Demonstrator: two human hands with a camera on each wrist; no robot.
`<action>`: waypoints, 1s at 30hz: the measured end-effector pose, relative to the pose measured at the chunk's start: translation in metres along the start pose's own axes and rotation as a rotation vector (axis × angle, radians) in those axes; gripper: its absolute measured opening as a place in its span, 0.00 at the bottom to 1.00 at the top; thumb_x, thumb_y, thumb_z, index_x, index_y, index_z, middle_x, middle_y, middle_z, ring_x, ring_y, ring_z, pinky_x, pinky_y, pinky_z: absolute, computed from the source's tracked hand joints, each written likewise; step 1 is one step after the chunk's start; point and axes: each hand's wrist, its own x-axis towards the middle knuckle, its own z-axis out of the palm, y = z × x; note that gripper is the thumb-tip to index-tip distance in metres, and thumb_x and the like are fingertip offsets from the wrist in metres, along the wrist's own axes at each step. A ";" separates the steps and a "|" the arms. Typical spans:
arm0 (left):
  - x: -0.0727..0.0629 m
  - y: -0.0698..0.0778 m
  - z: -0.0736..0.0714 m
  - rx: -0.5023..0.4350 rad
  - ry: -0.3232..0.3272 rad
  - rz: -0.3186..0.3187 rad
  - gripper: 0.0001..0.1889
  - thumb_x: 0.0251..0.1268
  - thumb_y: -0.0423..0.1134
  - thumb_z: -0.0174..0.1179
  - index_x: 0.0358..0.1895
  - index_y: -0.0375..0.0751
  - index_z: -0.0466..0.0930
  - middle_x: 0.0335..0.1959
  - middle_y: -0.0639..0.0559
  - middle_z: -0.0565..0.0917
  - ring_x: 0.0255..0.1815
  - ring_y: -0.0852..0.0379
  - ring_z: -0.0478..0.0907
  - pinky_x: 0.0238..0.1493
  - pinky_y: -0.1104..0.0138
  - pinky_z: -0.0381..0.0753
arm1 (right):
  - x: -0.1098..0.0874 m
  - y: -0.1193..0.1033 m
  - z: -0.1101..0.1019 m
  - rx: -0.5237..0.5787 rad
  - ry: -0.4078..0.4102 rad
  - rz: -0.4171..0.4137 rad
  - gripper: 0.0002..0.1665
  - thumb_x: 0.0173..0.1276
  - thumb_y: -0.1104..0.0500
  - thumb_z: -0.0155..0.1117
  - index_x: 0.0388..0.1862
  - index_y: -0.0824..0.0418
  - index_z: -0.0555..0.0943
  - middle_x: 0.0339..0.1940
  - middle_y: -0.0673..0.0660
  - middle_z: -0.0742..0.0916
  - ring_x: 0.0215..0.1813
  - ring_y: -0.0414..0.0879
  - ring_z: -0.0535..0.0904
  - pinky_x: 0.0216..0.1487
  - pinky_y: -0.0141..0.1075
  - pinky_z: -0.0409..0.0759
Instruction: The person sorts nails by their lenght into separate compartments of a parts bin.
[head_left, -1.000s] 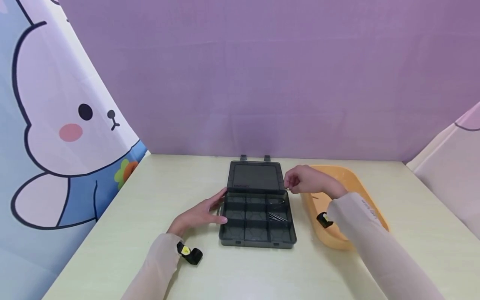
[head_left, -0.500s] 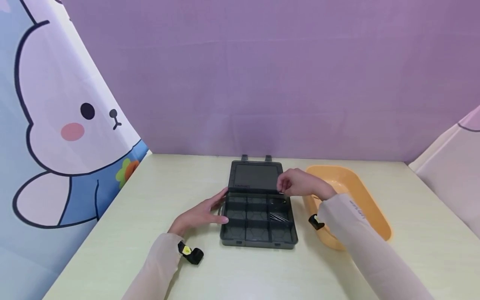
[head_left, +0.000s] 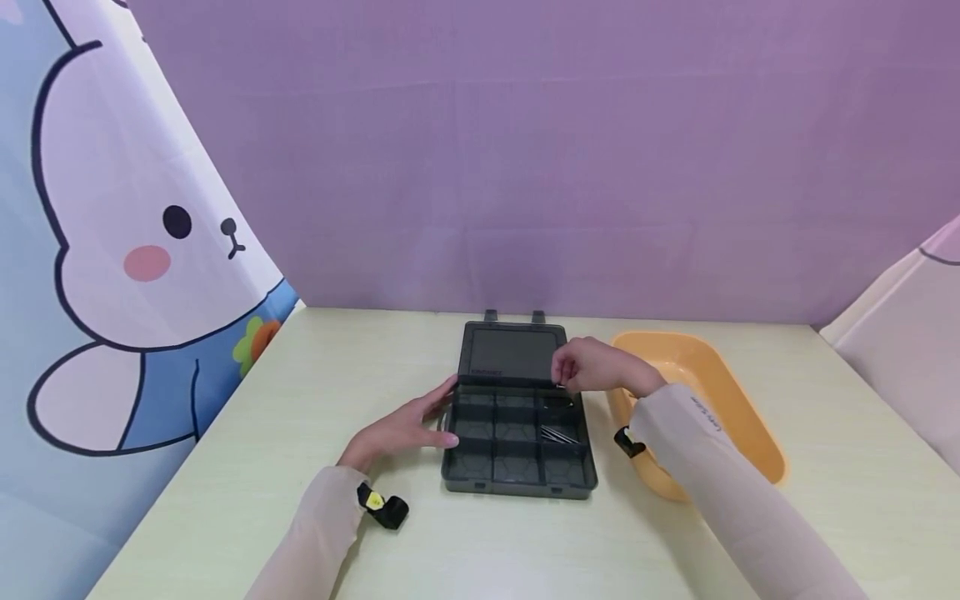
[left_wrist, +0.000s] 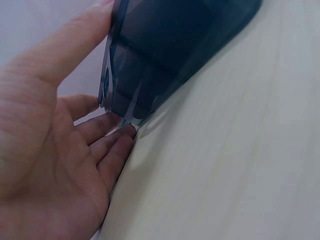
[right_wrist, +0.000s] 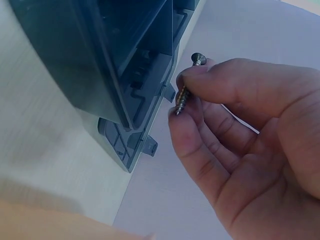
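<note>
My right hand pinches a screw between thumb and fingertip, its flat head and threaded shank showing in the right wrist view. That hand is over the back right corner of a dark translucent compartment box, whose lid lies folded back. Several thin metal rods lie in the right-hand middle compartment. Dark small pieces sit in the compartment behind it. My left hand rests against the box's left side, thumb at the rim and the other fingers spread along the wall.
A yellow-orange tray stands right of the box, partly under my right forearm. The pale tabletop reaches back to a purple cloth backdrop. A cloth with a cartoon animal hangs at the left.
My right hand has moved left from beside the box's right edge to over its back right corner, with the screw. My left hand keeps its place at the box.
</note>
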 end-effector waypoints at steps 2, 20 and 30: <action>0.001 0.000 0.000 -0.001 0.001 -0.005 0.51 0.61 0.48 0.64 0.77 0.49 0.35 0.78 0.41 0.45 0.77 0.41 0.46 0.75 0.49 0.49 | 0.001 0.001 0.001 0.002 -0.004 -0.002 0.08 0.56 0.73 0.61 0.33 0.64 0.81 0.30 0.56 0.84 0.31 0.40 0.76 0.34 0.32 0.79; 0.005 0.000 0.003 -0.004 -0.001 -0.015 0.51 0.61 0.48 0.64 0.78 0.49 0.35 0.78 0.43 0.44 0.77 0.41 0.47 0.75 0.50 0.49 | 0.002 0.005 -0.002 -0.013 -0.037 0.033 0.07 0.58 0.72 0.61 0.36 0.66 0.81 0.32 0.56 0.84 0.33 0.42 0.76 0.36 0.33 0.79; 0.002 0.003 0.002 -0.010 0.010 -0.046 0.51 0.61 0.47 0.64 0.78 0.50 0.34 0.78 0.41 0.45 0.77 0.40 0.47 0.75 0.47 0.49 | -0.003 0.007 -0.012 -0.043 -0.017 0.022 0.06 0.58 0.72 0.61 0.35 0.65 0.81 0.31 0.54 0.84 0.34 0.42 0.77 0.37 0.34 0.79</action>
